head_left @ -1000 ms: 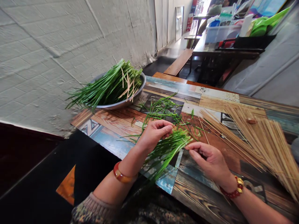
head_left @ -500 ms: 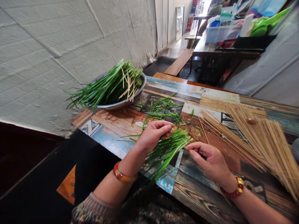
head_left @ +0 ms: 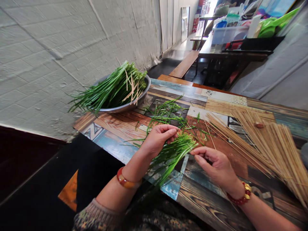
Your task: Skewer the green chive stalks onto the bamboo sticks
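Green chives [head_left: 176,150] lie in a fanned row at the near edge of the table, cut ends up and tails hanging toward my lap. At the row's far left end, my left hand [head_left: 161,138] is closed in a pinch; what its fingertips hold is too small to make out. My right hand [head_left: 215,165] pinches a thin bamboo skewer beside the row's right end. Part of this skewer [head_left: 232,202] shows below that hand, in line with the chive ends and my left fingertips. Its stretch among the chives is hidden.
A metal bowl [head_left: 120,109] heaped with chives stands at the back left, several short stick ends poking from it. Loose chive scraps [head_left: 168,110] lie mid-table. Many bamboo skewers [head_left: 269,144] spread over the right side. A bench [head_left: 185,64] stands beyond the table.
Almost nothing differs. The fingertips of my right hand have shifted very slightly left toward the chives; my left hand keeps its place.
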Motion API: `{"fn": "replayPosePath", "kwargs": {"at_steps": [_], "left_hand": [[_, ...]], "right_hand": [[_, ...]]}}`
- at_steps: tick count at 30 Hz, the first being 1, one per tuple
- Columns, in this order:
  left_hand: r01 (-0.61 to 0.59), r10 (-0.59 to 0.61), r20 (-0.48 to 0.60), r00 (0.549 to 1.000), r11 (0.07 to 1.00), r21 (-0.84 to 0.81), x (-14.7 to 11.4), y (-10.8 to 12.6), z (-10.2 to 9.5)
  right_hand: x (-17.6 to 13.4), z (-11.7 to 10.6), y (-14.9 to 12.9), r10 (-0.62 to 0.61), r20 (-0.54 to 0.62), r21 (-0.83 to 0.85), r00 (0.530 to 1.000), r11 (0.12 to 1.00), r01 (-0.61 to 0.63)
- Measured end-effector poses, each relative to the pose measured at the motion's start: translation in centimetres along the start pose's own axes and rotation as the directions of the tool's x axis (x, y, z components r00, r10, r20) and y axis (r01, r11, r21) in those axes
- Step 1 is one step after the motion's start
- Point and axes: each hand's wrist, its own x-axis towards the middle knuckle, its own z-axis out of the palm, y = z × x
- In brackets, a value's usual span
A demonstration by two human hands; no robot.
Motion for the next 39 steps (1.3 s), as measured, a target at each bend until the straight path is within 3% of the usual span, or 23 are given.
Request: {"fn": "replayPosePath", "kwargs": {"at_steps": [17, 31, 35, 39], "left_hand": [[0.003, -0.003, -0.004, 1.0, 1.0, 0.03, -0.18, 0.25, 0.2], [0.093, -0.093, -0.002, 0.996, 0.996, -0.006, 0.05, -0.08, -0.25], [0.031, -0.032, -0.044, 0.999, 0.999, -0.008, -0.12, 0.03, -0.11], [-0.041, 0.041, -0.002, 0.999, 0.997, 0.072, -0.14, 0.13, -0.06]], "right_hand": [[-0.04, 0.09, -0.03, 0.009, 0.002, -0.011, 1.0, 1.0, -0.009], [0.03, 0.02, 0.28, -0.019, -0.001, -0.046, 1.0, 0.999, 0.019], [-0.02, 0.02, 0.45, -0.004, 0.008, -0.045, 1.0, 0.999, 0.004], [0.0, 0.02, 0.46, 0.007, 0.008, -0.044, 1.0, 0.999, -0.007]]}}
